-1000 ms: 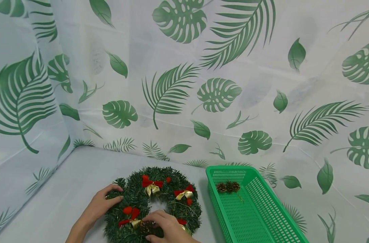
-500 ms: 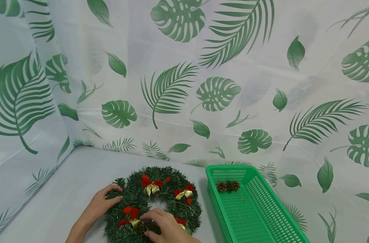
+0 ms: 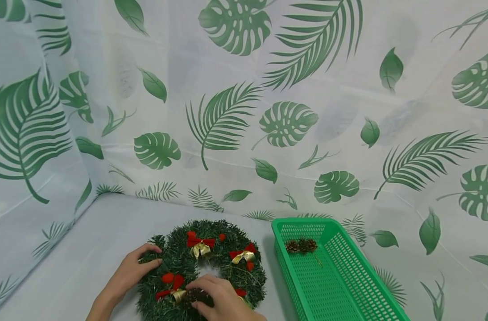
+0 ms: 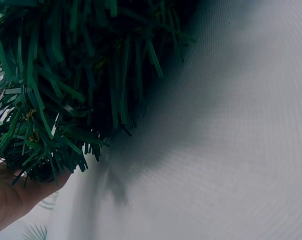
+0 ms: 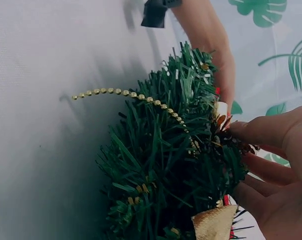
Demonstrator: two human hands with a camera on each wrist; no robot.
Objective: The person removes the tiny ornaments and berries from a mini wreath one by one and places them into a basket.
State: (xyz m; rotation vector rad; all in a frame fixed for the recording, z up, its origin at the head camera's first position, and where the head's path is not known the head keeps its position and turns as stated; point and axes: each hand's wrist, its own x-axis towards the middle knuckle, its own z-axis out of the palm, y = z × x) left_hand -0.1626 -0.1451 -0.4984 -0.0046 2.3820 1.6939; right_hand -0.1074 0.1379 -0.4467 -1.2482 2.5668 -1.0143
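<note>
A green tinsel wreath [image 3: 224,229] lies on the pale tabletop, dressed with red-and-gold bows [image 3: 201,243] and small red puffs. My left hand [image 3: 129,269] grips its left rim, thumb and fingers around the greenery; the left wrist view shows part of that hand [image 4: 21,197] under the tinsel. On the wreath's near side my right hand [image 3: 224,299] pinches a brown pine cone [image 3: 193,294] beside the lower-left bow. Seen from the right wrist, thumb and fingers surround the cone [image 5: 222,134] against the greenery, partly hiding it. A gold bead string [image 5: 141,96] sticks out below.
A green plastic basket [image 3: 284,267] stands right of the wreath, with a small cluster of pine cones [image 3: 302,246] at its far end. Leaf-printed white cloth [image 3: 244,178] hangs behind and along the left of the table [image 3: 87,249].
My right hand has shifted slightly left over the near part of the wreath, still with the pine cone. My left hand keeps its place on the rim.
</note>
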